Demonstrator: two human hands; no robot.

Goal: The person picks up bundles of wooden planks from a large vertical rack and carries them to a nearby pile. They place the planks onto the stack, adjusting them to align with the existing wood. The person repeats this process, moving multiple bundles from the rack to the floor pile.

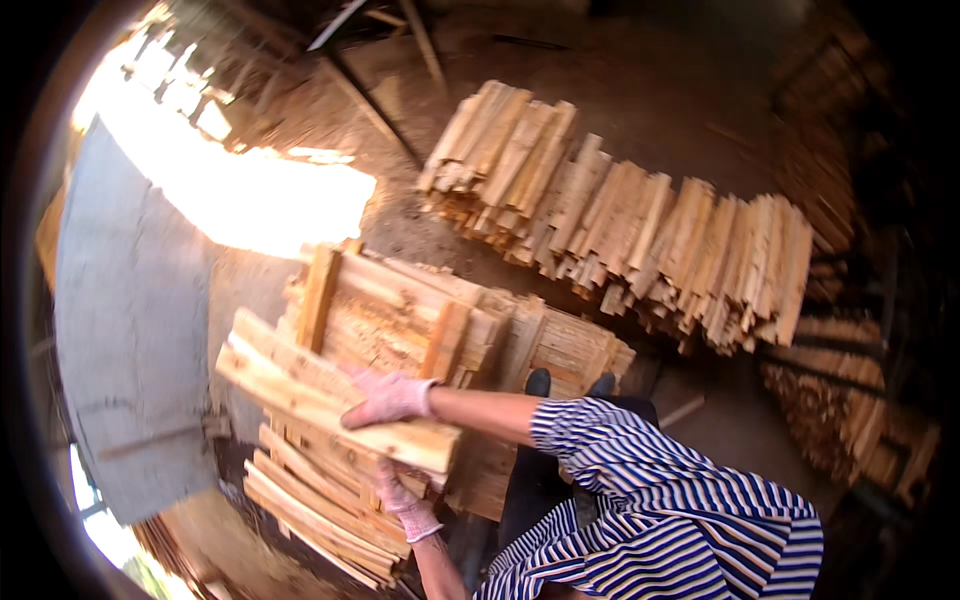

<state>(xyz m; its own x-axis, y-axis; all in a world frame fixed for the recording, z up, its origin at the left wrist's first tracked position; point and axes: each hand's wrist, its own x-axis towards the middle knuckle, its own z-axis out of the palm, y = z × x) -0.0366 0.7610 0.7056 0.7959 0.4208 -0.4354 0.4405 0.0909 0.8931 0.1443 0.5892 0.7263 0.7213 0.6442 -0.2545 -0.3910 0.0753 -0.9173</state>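
Note:
Two or so pale wooden planks [300,385], lying side by side, are between my gloved hands over a wood pile. My right hand [390,398], in a pinkish glove, lies across their top with its thumb and fingers bent round them. Below their near edge, my left hand [402,500] wears a similar glove and grips from underneath; its fingertips are partly hidden by the wood. More thin planks [320,510] are layered below, near my left hand. Beyond my right hand is a stack of boards [385,300] with upright wooden slats [319,298] against it.
A long row of bundled wood strips [620,215] stretches across the floor at upper right. Further wood piles [830,400] stand at far right. A grey sheet [135,320] stands at left beside bright sunlight. My shoes [538,382] are close to the board stack.

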